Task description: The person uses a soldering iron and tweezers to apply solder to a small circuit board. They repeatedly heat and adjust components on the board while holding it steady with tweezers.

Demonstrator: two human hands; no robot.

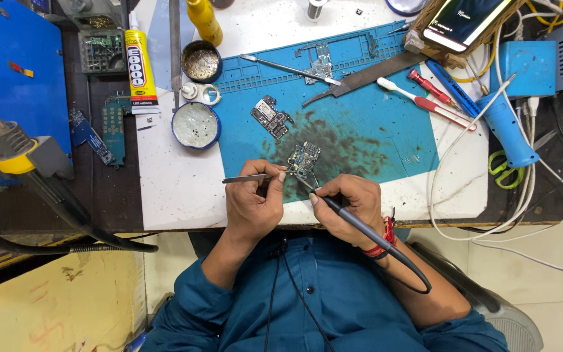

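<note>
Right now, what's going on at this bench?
A person in a blue shirt is working on a small circuit board at the near edge of a blue work mat. The left hand holds tweezers by the board; the right hand holds a corded soldering iron with its tip at the board. Another circuit board lies farther up the mat, and a round tin sits left of it.

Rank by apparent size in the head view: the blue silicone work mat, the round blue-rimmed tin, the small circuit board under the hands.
1. Blue silicone work mat
2. Round blue-rimmed tin
3. Small circuit board, partly hidden by fingers
</note>
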